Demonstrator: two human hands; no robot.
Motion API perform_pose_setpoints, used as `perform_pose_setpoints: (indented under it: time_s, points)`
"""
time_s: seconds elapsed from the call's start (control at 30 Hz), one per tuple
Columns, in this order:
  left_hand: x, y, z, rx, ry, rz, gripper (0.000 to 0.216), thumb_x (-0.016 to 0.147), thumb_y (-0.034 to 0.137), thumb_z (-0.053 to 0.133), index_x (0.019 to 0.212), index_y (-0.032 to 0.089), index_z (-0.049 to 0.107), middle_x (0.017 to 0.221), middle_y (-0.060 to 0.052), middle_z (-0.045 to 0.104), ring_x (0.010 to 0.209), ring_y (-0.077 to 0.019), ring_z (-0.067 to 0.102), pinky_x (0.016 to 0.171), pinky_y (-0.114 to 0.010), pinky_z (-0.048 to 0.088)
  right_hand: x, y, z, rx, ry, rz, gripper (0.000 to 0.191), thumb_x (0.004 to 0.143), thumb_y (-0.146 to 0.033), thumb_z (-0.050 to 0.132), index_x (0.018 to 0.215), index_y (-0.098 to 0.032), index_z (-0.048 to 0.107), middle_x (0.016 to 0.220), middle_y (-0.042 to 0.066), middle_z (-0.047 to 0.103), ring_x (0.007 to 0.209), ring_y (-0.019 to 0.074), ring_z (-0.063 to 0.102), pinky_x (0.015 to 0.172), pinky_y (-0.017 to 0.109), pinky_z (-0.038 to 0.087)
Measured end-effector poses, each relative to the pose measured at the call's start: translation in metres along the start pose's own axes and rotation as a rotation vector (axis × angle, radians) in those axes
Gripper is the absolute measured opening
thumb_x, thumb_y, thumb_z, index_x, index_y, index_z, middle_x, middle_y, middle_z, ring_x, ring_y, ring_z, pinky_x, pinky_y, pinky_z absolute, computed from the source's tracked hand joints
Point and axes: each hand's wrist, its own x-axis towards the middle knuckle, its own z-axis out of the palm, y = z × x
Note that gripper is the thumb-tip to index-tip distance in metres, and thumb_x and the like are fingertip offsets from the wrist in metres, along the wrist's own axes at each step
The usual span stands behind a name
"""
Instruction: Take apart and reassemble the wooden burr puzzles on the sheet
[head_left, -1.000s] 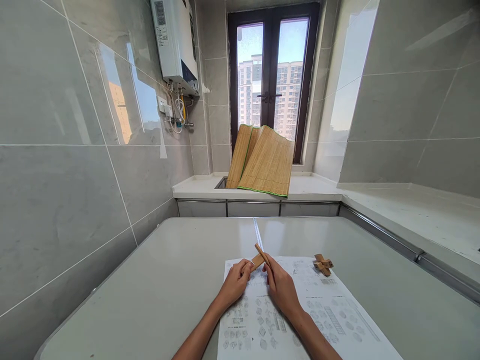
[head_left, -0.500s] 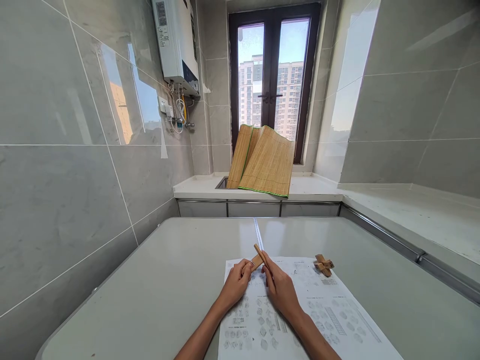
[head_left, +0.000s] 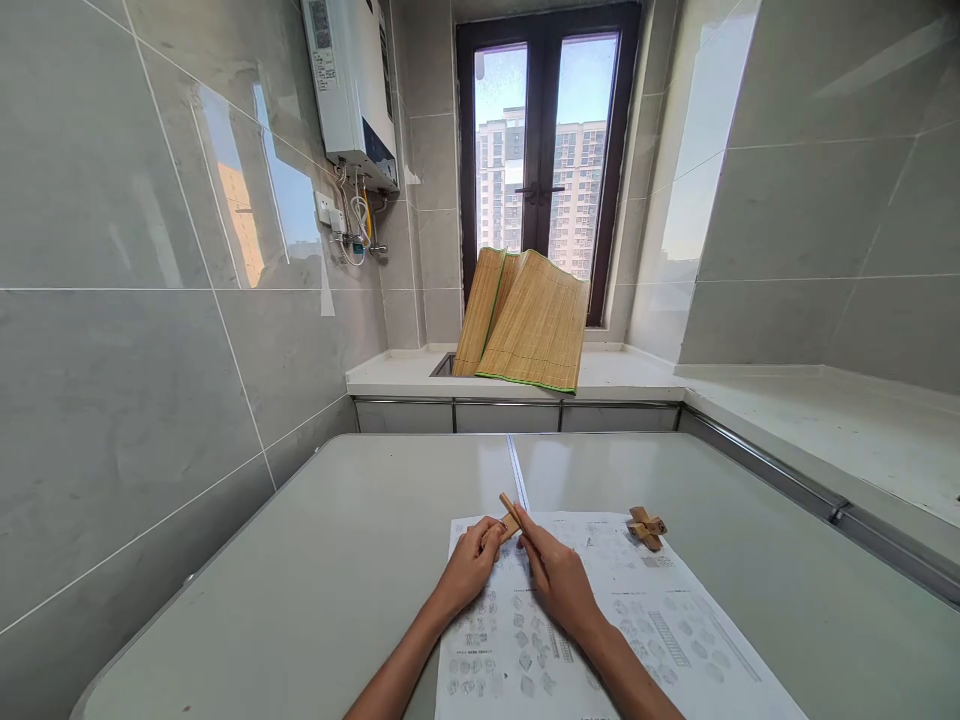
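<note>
My left hand (head_left: pixel 469 562) is closed around a flat, light-brown wooden piece (head_left: pixel 511 525), whose right end sticks out past the thumb. A slim wooden stick (head_left: pixel 507 504) is pinched in my right hand (head_left: pixel 558 574), its tip pointing up and to the left. The stick crosses over the end of the flat piece; whether the two touch I cannot tell. Beneath both hands lies a large white printed sheet (head_left: pixel 540 655) covered with small diagrams. On the sheet's upper right edge sits a small interlocked cluster of wooden pieces (head_left: pixel 646 529).
The sheet rests on a pale table (head_left: pixel 315 590) with a seam down its middle. Beyond are a white counter (head_left: pixel 630 372) and a bamboo mat (head_left: pixel 536 325) leaning by the window (head_left: pixel 540 150). A water heater (head_left: pixel 351 95) hangs on the left wall.
My right hand has shifted slightly left, carrying the stick closer to my left hand; its tip is now a little lower and further left. My left hand has barely moved.
</note>
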Motion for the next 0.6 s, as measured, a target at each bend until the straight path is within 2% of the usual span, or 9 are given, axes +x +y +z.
perform_pose_setpoints:
  time_s: [0.2, 0.43, 0.6]
  points:
    - [0.0010, -0.0025, 0.0031, -0.006, 0.018, 0.024, 0.044, 0.098, 0.058, 0.040, 0.086, 0.020, 0.060, 0.063, 0.002, 0.051, 0.060, -0.0167, 0.044, 0.061, -0.028, 0.039, -0.0017, -0.0046, 0.0075, -0.027, -0.024, -0.037, 0.056, 0.103, -0.022, 0.032, 0.157, -0.035, 0.028, 0.097, 0.003, 0.074, 0.070, 0.0187, 0.069, 0.066, 0.030, 0.057]
    - [-0.0001, -0.0004, 0.0065, -0.043, -0.022, -0.023, 0.050, 0.096, 0.065, 0.038, 0.089, 0.020, 0.060, 0.062, 0.003, 0.048, 0.060, -0.0167, 0.043, 0.061, -0.028, 0.039, -0.0012, -0.0026, 0.0062, -0.072, 0.031, -0.042, 0.058, 0.101, -0.018, 0.036, 0.156, -0.036, 0.031, 0.108, 0.003, 0.076, 0.078, 0.0179, 0.074, 0.066, 0.027, 0.058]
    - [-0.0032, 0.0058, 0.0072, -0.136, -0.085, -0.056, 0.051, 0.096, 0.066, 0.039, 0.100, 0.020, 0.059, 0.063, 0.006, 0.043, 0.057, -0.0142, 0.038, 0.058, -0.026, 0.037, -0.0005, -0.0036, 0.0054, -0.083, 0.051, -0.014, 0.059, 0.100, -0.017, 0.036, 0.156, -0.035, 0.033, 0.129, 0.004, 0.070, 0.097, 0.0187, 0.075, 0.072, 0.026, 0.060]
